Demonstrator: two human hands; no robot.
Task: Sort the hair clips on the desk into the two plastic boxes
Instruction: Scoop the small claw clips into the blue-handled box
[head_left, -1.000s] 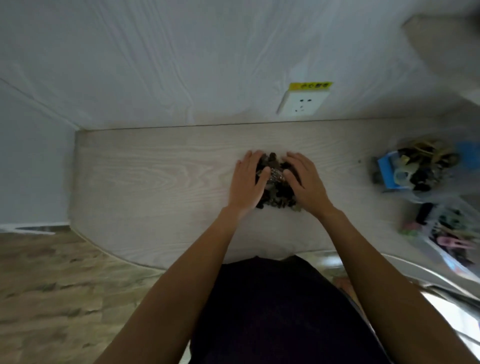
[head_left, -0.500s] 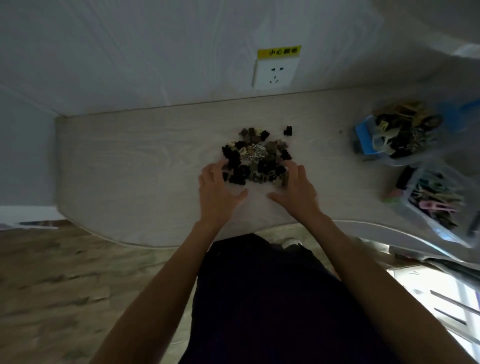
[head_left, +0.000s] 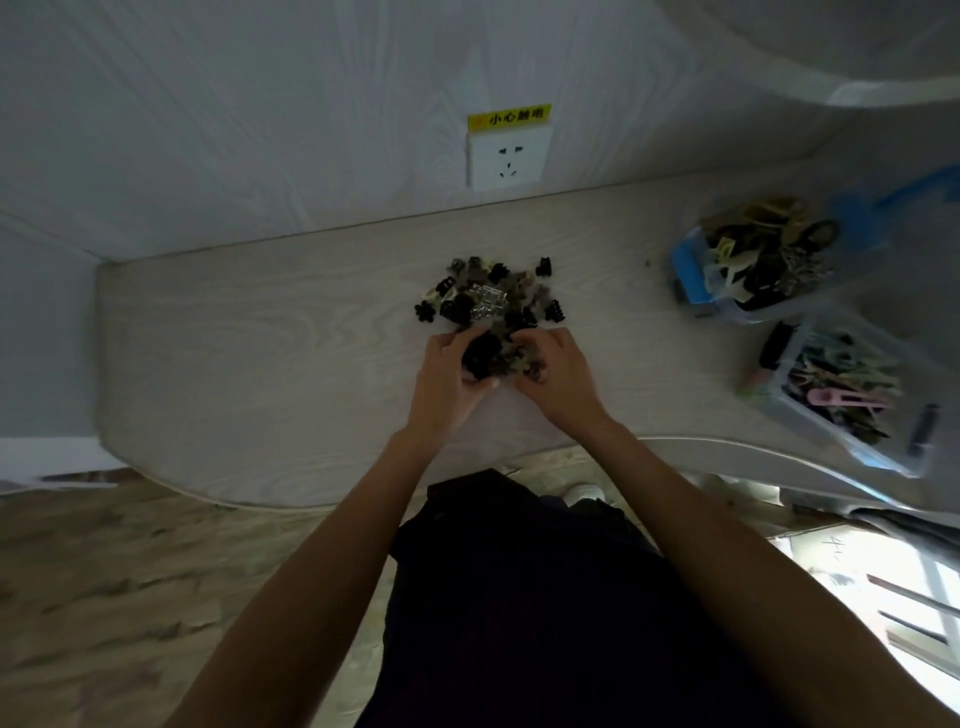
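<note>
now both hands are cupping the near edge of the hair clips (head_left: 488, 304) heaped mid-desk (head_left: 260, 364): left hand (head_left: 447, 382) and right hand (head_left: 558, 379) fingers curling round dark clips; two plastic boxes (head_left: 753, 270) are sitting far right.

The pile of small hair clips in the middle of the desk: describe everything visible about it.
The pile of small claw hair clips is a loose heap of mostly black and brown plastic pieces, with a few shiny silver ones near its middle and a pale one at its left edge. It lies on the light wood-grain desk, below the white wall socket. One black clip sits slightly apart at the far right. The left hand and right hand curl round clips at its near edge.
</note>
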